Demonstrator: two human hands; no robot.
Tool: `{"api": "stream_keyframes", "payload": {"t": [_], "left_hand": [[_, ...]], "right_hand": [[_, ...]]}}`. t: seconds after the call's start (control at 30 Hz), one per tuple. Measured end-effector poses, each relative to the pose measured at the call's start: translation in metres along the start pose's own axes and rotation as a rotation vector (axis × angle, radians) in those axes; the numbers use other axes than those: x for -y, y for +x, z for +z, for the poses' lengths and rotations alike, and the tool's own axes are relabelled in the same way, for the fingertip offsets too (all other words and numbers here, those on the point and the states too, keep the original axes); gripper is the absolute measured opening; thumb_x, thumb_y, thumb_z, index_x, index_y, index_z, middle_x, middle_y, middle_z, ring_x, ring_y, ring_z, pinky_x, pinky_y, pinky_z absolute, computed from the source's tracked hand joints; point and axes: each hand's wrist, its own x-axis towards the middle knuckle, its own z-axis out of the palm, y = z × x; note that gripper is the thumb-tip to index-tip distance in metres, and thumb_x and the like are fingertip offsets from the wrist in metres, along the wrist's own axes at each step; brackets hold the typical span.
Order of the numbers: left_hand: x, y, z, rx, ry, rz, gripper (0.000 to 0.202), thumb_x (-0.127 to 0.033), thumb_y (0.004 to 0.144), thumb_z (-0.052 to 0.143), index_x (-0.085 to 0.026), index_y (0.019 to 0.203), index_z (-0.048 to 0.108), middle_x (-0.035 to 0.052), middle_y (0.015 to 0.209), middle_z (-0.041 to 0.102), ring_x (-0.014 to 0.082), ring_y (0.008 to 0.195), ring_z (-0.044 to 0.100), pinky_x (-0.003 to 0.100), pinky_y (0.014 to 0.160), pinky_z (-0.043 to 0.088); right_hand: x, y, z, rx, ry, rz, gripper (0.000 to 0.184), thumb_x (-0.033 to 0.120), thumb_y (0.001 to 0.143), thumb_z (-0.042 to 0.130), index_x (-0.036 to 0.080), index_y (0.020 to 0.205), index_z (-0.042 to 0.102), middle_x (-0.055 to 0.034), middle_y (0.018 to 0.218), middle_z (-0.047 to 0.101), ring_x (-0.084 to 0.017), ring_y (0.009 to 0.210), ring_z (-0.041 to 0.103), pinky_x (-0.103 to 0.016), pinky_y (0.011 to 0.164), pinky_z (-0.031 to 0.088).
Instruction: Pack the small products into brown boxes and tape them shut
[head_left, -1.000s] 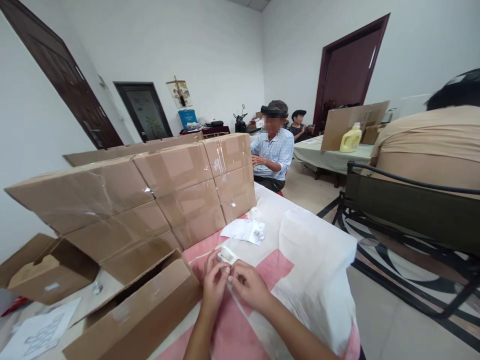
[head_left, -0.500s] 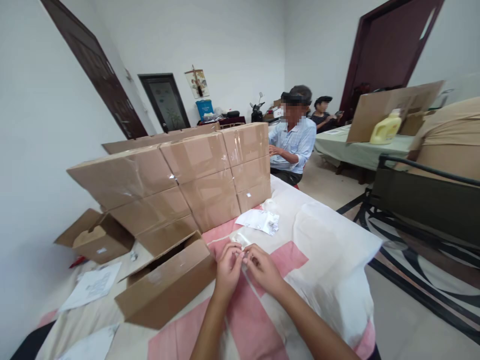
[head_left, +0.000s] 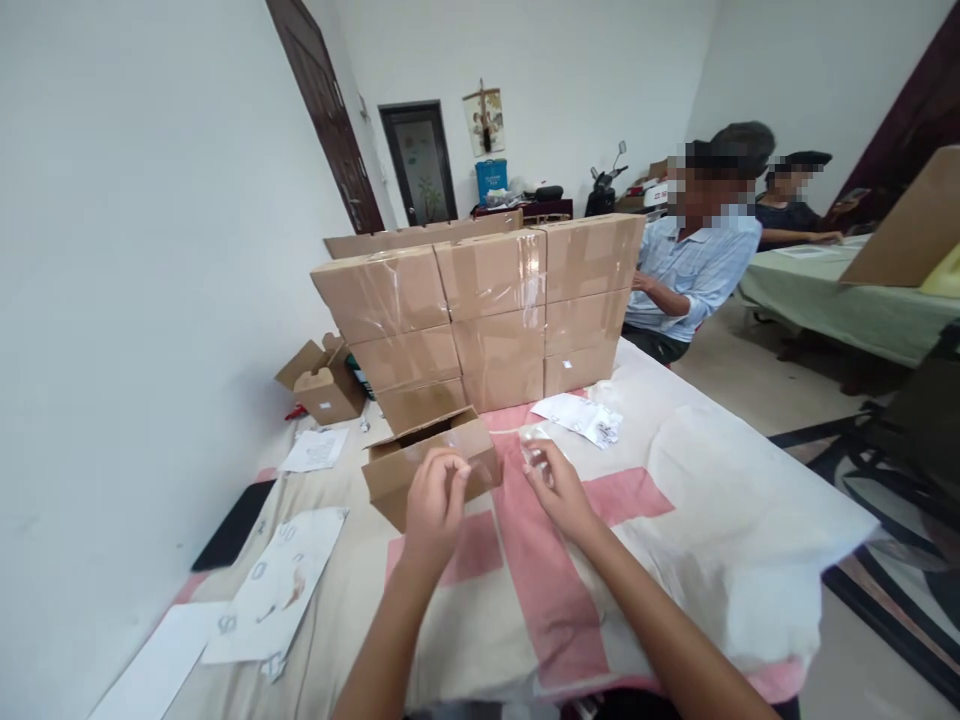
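My left hand [head_left: 437, 495] is raised in front of a small open cardboard box [head_left: 390, 480], its thumb and fingertips pressed together. Whatever sits in that pinch, if anything, is too small to make out. To the right, over the pink stripe of the cloth, my right hand [head_left: 559, 490] has its thumb and fingers curved but apart. Just behind its fingertips lies a small clear plastic piece [head_left: 534, 434]; I cannot tell whether they touch. A crumpled white printed sheet [head_left: 574, 413] rests on the cloth beyond.
A wall of taped cardboard boxes [head_left: 499, 345] stands across the table. At left are another open box [head_left: 337, 395], a black phone-like slab [head_left: 234, 525] and printed sheets [head_left: 281, 580]. A person in a light blue shirt [head_left: 712, 260] sits behind the boxes' right end.
My hands, close together at the fingertips before, have separated, left hand toward the open box. The view has swung left and down, showing more of the table's left side.
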Motion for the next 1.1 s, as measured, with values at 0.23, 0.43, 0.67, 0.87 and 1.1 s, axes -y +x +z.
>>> {"api": "stream_keyframes", "payload": {"t": [0.23, 0.43, 0.67, 0.87, 1.1], "left_hand": [[0.032, 0.047, -0.047, 0.197, 0.059, -0.116, 0.023, -0.038, 0.097, 0.045, -0.022, 0.085, 0.057, 0.0024, 0.088, 0.064, 0.0188, 0.083, 0.06, 0.031, 0.078, 0.047], [0.046, 0.071, -0.05, 0.404, 0.121, -0.191, 0.024, -0.042, 0.092, 0.05, -0.022, 0.083, 0.062, 0.0026, 0.088, 0.067, 0.0211, 0.084, 0.062, 0.034, 0.08, 0.047], [0.08, 0.09, -0.03, 0.578, 0.084, -0.304, 0.032, -0.05, 0.075, 0.069, -0.019, 0.079, 0.062, 0.0019, 0.076, 0.067, 0.0176, 0.071, 0.059, 0.028, 0.064, 0.043], [0.099, 0.096, -0.023, 0.615, 0.016, -0.394, 0.045, -0.059, 0.068, 0.072, -0.02, 0.082, 0.057, 0.0001, 0.074, 0.065, 0.0142, 0.063, 0.056, 0.027, 0.06, 0.042], [0.102, 0.1, -0.019, 0.527, 0.152, -0.377, 0.04, -0.046, 0.062, 0.078, -0.021, 0.087, 0.059, -0.0012, 0.079, 0.062, 0.0175, 0.073, 0.057, 0.03, 0.069, 0.042]], "right_hand": [[0.027, 0.081, 0.043, 0.274, -0.153, -0.369, 0.058, 0.032, 0.099, 0.051, 0.025, 0.156, 0.039, -0.01, 0.159, 0.045, -0.031, 0.15, 0.033, -0.055, 0.121, 0.03], [0.004, 0.094, 0.069, 0.303, -0.118, -0.316, 0.043, 0.024, 0.101, 0.042, 0.018, 0.139, 0.061, -0.0122, 0.144, 0.061, -0.028, 0.145, 0.042, -0.054, 0.12, 0.034], [0.014, 0.076, 0.062, 0.323, -0.187, -0.361, 0.039, 0.023, 0.101, 0.043, 0.019, 0.131, 0.069, -0.0092, 0.14, 0.065, -0.028, 0.144, 0.045, -0.054, 0.121, 0.036], [0.02, 0.071, 0.06, 0.312, -0.2, -0.332, 0.04, 0.022, 0.101, 0.043, 0.019, 0.131, 0.069, -0.0088, 0.142, 0.063, -0.028, 0.144, 0.044, -0.055, 0.121, 0.036], [0.012, 0.073, 0.065, 0.301, -0.177, -0.339, 0.04, 0.022, 0.101, 0.042, 0.019, 0.129, 0.07, -0.0093, 0.14, 0.064, -0.027, 0.145, 0.043, -0.054, 0.122, 0.035]]}}
